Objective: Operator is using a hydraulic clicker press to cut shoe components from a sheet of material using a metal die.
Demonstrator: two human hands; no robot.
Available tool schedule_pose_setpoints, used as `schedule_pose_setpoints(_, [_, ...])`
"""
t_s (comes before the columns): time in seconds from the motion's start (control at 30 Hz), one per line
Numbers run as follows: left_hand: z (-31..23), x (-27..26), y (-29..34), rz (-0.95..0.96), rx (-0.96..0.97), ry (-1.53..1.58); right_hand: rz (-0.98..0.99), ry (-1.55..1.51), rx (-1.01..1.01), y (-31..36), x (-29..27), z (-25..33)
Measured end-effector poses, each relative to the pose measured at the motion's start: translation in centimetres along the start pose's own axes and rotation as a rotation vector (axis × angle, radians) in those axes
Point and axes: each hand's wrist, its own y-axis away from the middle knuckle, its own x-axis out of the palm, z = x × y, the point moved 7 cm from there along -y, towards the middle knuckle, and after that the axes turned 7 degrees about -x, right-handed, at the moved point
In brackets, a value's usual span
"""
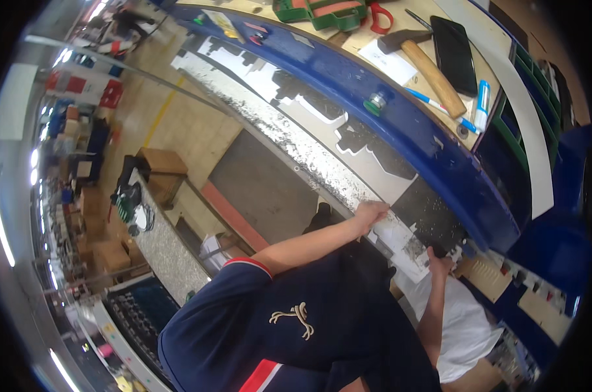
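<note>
My left hand point(371, 216) is curled closed on the white, black-speckled strip point(289, 147) along the machine bed's near edge. What its fingers hold, if anything, is hidden. To the right, my right hand point(439, 262) is bent round the bed's end, thumb up, beside a small dark rounded part. Its fingers are mostly hidden. Between the hands lies a white piece point(400, 245) with dark smudges. Beyond it, a pale sheet with jagged cut-out edges point(374, 166) lies on the dark bed surface point(430, 209).
A long blue beam point(400, 130) with knobs spans the bed's far side. Behind it rest a wooden-handled hammer point(433, 78), a black phone point(454, 55), a pen, a blue-and-white marker point(483, 108), red-handled scissors point(381, 18) and a green tray point(322, 13). A grey table point(171, 251) stands at left.
</note>
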Motion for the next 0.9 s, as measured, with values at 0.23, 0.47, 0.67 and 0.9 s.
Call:
schedule_pose_setpoints(0.23, [-2.4,-1.3,3.5,-0.208,0.372,-0.18,0.028,0.005,0.005,0.9,0.0,2.2])
schedule_pose_setpoints(0.47, [-12.7,-15.9,13.9,-1.083,1.018,-0.258,0.17,0.57,-0.434,5.5,-3.1,11.3])
schedule_pose_setpoints(0.67, [-37.3,-17.9,15.8,-0.62,1.125,-0.285,0.646,0.302,-0.725,13.4,5.8,26.5])
schedule_pose_setpoints(0.9, [-53.3,-14.3,15.2,-0.287,1.204,-0.61,0.498,0.256,-0.635,16.0,9.0,25.3])
